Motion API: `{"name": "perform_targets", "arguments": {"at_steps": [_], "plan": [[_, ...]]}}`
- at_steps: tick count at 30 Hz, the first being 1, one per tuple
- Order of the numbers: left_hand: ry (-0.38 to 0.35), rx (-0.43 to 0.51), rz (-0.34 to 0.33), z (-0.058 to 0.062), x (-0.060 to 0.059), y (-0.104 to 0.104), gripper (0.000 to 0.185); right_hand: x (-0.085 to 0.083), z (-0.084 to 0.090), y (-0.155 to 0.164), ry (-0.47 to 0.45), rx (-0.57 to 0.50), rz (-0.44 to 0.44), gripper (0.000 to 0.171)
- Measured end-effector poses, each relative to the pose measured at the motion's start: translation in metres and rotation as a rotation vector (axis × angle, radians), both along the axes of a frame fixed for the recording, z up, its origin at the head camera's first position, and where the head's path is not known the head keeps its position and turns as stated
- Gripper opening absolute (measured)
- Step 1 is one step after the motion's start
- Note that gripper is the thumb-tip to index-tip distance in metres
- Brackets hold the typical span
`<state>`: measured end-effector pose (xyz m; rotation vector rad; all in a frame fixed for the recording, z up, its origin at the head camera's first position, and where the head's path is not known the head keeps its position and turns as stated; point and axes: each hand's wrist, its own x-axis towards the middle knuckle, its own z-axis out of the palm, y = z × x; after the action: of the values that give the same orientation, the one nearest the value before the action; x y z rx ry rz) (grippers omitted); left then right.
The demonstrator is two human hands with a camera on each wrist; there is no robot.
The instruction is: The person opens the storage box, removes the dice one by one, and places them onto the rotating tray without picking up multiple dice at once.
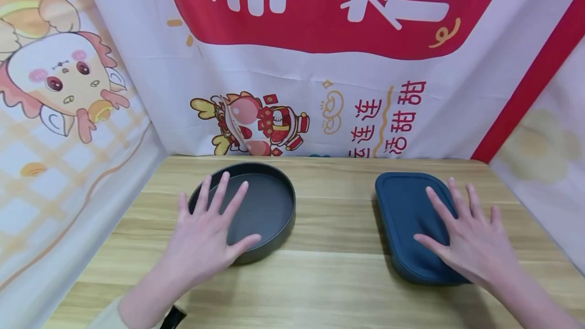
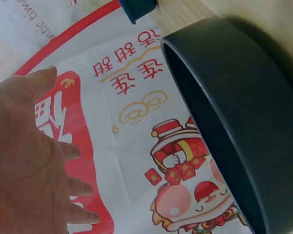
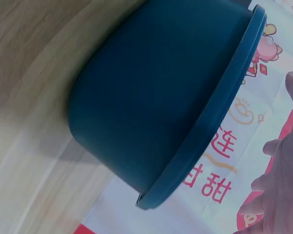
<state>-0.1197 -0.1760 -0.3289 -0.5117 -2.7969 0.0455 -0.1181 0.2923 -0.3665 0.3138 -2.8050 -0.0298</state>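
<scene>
A round dark grey pan (image 1: pixel 262 207) with a low upright wall stands on the left of the wooden table. My left hand (image 1: pixel 205 232) hovers over its near left side with fingers spread, holding nothing. In the left wrist view a gap shows between that hand (image 2: pixel 34 156) and the pan (image 2: pixel 234 107). On the right stands a dark blue lidded box (image 1: pixel 404 217) with rounded corners. My right hand (image 1: pixel 475 237), fingers also spread, hovers above the lid's right part. The right wrist view shows the box (image 3: pixel 151 92) from the side, apart from the hand (image 3: pixel 283 170).
Bare wood of the table (image 1: pixel 333 248) lies between the pan and the box. A printed white and red cloth (image 1: pixel 320 75) hangs along the back edge. Patterned cloth (image 1: pixel 59 166) covers the left side, and another white cloth (image 1: pixel 548 166) the right.
</scene>
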Motion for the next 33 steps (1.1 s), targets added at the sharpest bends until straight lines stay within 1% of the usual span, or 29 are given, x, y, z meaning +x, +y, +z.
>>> {"name": "perform_targets", "arguments": {"at_steps": [5,10,13,17,21,27,32,33], "plan": [[0.003,-0.025,-0.038,0.003,-0.007,0.013,0.094,-0.003,0.002,0.006,-0.002,0.015,-0.008,0.102],[-0.015,-0.021,-0.064,0.004,-0.017,0.031,0.094,-0.005,0.003,0.015,-0.021,0.006,-0.023,0.100],[-0.036,-0.004,-0.076,-0.001,-0.022,0.045,0.093,-0.006,0.001,0.022,-0.033,0.000,-0.034,0.098],[-0.063,0.021,-0.096,-0.011,-0.028,0.066,0.092,-0.006,-0.005,0.030,-0.043,-0.001,-0.049,0.097],[-0.078,0.036,-0.108,-0.018,-0.033,0.087,0.092,-0.007,-0.012,0.037,-0.063,-0.002,-0.066,0.097],[-0.097,0.068,-0.130,-0.019,-0.044,0.120,0.092,-0.012,-0.019,0.049,-0.081,-0.022,-0.087,0.095],[-0.147,0.067,-0.154,-0.021,-0.051,0.147,0.092,-0.014,-0.021,0.057,-0.099,-0.035,-0.076,0.094],[-0.161,0.079,-0.158,-0.023,-0.052,0.153,0.092,-0.014,-0.022,0.058,-0.100,-0.042,-0.070,0.094]]}}
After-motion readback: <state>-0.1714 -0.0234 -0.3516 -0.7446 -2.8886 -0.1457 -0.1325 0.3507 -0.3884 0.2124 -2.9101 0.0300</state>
